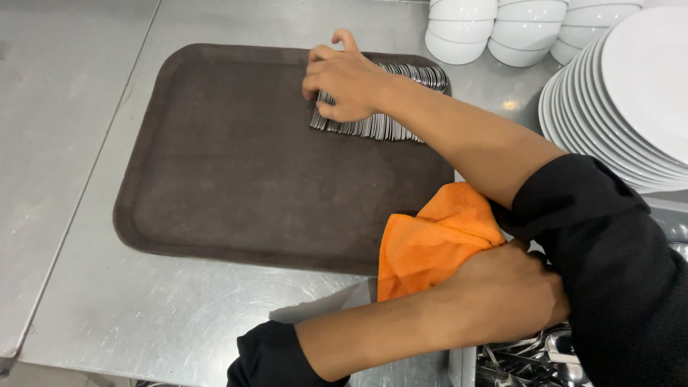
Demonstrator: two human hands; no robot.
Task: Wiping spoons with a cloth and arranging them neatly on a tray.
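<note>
A dark brown tray (pixel 229 186) lies on the steel counter. Along its far right edge runs a tight row of metal spoons (pixel 390 127), laid side by side. My right hand (pixel 344 75) reaches across to the left end of that row, fingers curled over the spoons and thumb against their near side. My left hand (pixel 509 294) crosses under the right arm and grips an orange cloth (pixel 430 240) bunched at the tray's near right corner. It sits just above a container of loose cutlery (pixel 530 362) at the lower right.
Stacked white bowls (pixel 516 29) stand at the back right. A stack of white plates (pixel 631 100) fills the right side. The steel counter (pixel 143 315) has a seam running down its left part.
</note>
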